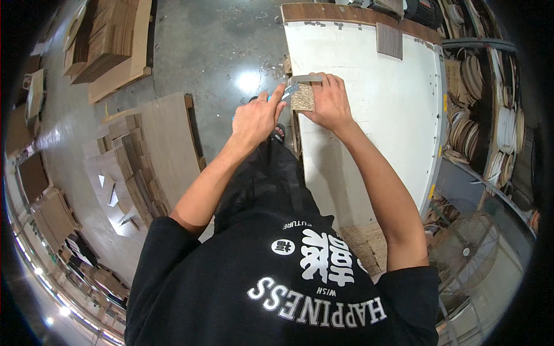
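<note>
My right hand (330, 104) is closed around a small block of chipboard (302, 100), its rough particle side facing up, at the left edge of the white-topped table (375, 132). Along the block's far edge runs a thin greyish strip (306, 78), its end under my right fingers. A utility knife (292, 89) with some blue on it is gripped in my left hand (252, 122). Its metal end touches or nearly touches the block's far left corner; most of the handle is hidden by my fingers.
A small brown board (389, 41) lies at the table's far side, near a dark motor (423, 11). Coiled strips (463, 132) fill a rack on the right, above a round fan (467, 251). Stacked boards (130, 167) stand on the floor to the left.
</note>
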